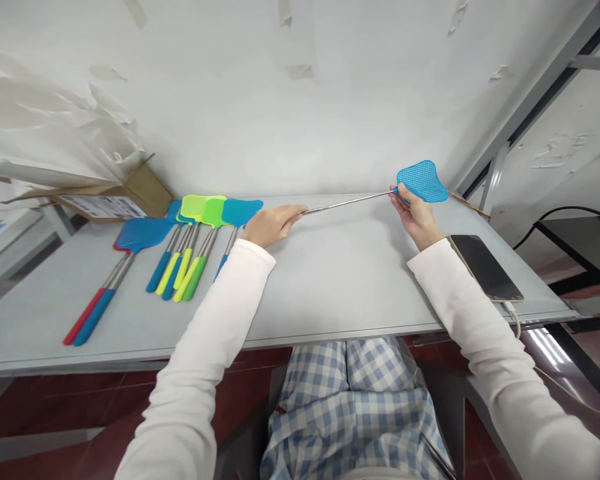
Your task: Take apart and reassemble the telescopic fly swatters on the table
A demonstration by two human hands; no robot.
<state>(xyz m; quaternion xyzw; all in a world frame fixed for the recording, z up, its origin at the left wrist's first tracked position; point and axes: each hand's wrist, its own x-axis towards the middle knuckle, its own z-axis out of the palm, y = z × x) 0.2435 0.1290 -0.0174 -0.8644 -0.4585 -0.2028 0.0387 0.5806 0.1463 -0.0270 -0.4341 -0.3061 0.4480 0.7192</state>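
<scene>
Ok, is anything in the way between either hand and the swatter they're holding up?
Nothing visible: the right hand holds the swatter near its mesh end, the left hand has the other end. The other swatters lie further left on the table.

From the wearer's head, close above the near side of the grey table (340,287), one camera is looking forward and down, facing the wall (340,127) beyond the table.

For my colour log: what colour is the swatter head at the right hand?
The swatter head is bright blue, clearest in the head view.
</scene>
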